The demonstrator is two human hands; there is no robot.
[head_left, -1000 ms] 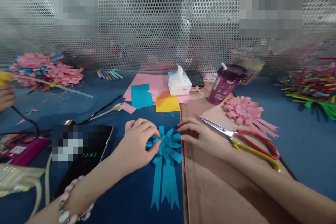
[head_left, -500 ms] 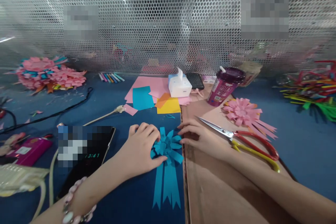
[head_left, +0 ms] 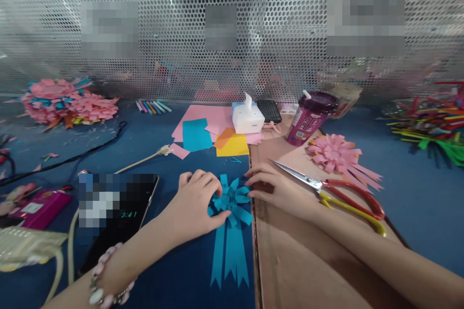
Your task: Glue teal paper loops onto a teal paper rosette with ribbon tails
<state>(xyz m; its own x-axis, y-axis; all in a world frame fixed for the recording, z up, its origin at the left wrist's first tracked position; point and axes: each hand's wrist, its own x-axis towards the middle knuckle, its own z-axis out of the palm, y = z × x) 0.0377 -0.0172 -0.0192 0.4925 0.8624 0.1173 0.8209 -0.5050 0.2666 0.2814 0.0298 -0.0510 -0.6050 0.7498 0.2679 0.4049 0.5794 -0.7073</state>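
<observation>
- blue flower (head_left: pixel 232 202): thin matt paper, smooth, creased at the loops;
- scissors (head_left: pixel 321 186), at three o'clock of it: bright polished metal blades, glossy red and yellow plastic handles;
- board (head_left: pixel 290 260) under them: matt brown, wood or card, hard to tell;
- table cover (head_left: pixel 152 140): dull blue, cloth-like;
- cup (head_left: pixel 309 118), at one o'clock: glossy purple plastic;
- screen (head_left: pixel 232 72), at twelve: shiny perforated metal

The screen of the phone (head_left: pixel 126 217) is partly pixelated; the left edge of the paper flower (head_left: pixel 234 200) is covered by the left hand (head_left: pixel 194 205)
</observation>
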